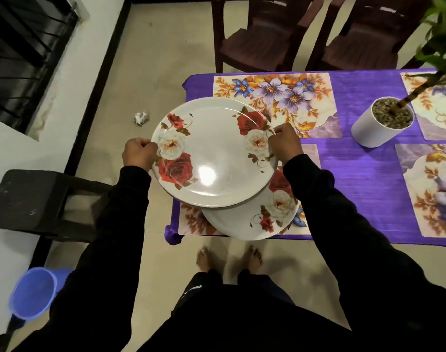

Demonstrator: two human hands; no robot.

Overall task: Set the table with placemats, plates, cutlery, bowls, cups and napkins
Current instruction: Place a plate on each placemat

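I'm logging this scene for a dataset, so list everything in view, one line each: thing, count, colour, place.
held plates: a stack, count unclear, white with red and white roses, over the table's near left corner
plate: one, same pattern, on the near left placemat
placemats: four, cream with purple and orange flowers, on the table
tablecloth: one, purple, covering the table
plant pot: one, white, mid-table, green plant
chairs: two, dark brown, far side
stool: one, dark, left of the table
bucket: one, blue, floor, lower left
crumpled paper: one, white, floor
left hand: grips the stack's left rim
right hand: grips its right rim
feet: two, bare, on the floor
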